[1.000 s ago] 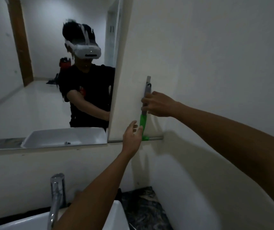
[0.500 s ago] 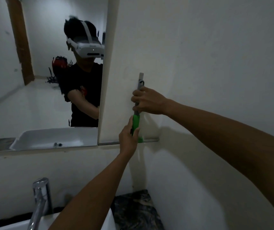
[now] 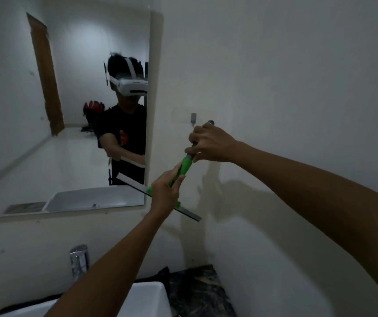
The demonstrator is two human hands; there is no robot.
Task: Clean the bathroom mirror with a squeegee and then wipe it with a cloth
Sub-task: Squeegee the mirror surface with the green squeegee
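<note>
I had both hands gripping the squeegee (image 3: 184, 169): right hand (image 3: 210, 144) clenched around the handle's upper end, left hand (image 3: 166, 191) grasping the green neck, steadying its blade just beside the mirror (image 3: 69, 110).

Brightness: dim, greyish indoor light, colours muted apart from the green squeegee (image 3: 184, 169).
Source: a soft bright patch glows high in the mirror (image 3: 75, 110); the lamp itself is out of frame.
Shadows: broad, soft-edged arm and hand shadows fall on the right wall (image 3: 298, 88).
Sharpness: mildly soft throughout, fine detail smeared.
Distortion: wide-angle bending; mirror edges lean and the near forearms swell toward the frame borders.
</note>
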